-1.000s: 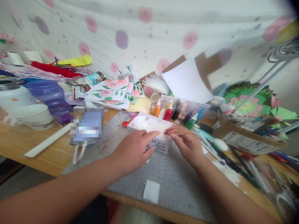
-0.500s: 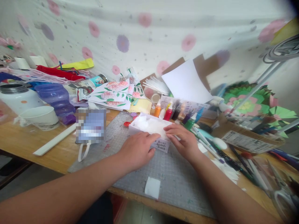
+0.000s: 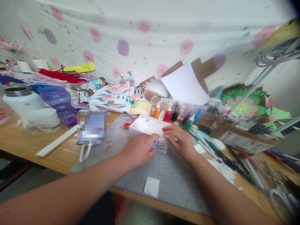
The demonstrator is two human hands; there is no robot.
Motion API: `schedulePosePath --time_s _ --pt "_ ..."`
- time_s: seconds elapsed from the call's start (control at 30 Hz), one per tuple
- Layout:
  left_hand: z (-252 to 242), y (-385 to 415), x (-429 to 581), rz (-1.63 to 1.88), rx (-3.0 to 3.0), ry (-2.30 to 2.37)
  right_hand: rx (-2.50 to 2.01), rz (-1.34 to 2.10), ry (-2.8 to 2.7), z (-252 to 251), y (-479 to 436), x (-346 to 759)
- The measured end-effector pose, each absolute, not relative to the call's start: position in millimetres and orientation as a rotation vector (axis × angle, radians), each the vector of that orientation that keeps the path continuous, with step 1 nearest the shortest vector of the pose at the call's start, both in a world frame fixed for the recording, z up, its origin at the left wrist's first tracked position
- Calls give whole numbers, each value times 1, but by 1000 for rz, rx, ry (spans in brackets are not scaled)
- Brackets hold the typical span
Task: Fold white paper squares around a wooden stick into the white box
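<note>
A small white box with handwriting on its front stands on the grey cutting mat, with fluffy white material inside. My left hand rests against the box's near left side, thumb and fingers apart, holding nothing that shows. At the box's right end, my right hand has its fingertips pinched on a thin stick. The stick's tip is too small to make out. A white paper square lies near the mat's front edge.
Paint bottles stand behind the box. To the left are a phone, a white strip and a white bowl. Pens, brushes and scissors lie to the right, before a cardboard box.
The view has shifted slightly, so everything sits a little differently in the picture. Both hands stay at the box in nearly the same pose.
</note>
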State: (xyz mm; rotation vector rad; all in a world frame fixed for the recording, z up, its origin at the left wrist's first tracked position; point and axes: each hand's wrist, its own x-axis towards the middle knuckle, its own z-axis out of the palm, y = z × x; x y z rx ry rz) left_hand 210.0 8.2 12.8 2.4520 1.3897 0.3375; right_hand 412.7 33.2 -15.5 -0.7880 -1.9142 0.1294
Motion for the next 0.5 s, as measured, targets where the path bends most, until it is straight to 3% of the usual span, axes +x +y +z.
schedulePosePath --time_s 0.23,0.43,0.5 --pt "11 9 206 380 2326 1409 -827 323 -1561 -11 29 410" --pt "24 1 203 1013 1724 1172 -725 652 -1325 1 11 394" --pt "30 -4 204 1040 1509 1010 -704 728 -1291 4 4 387"
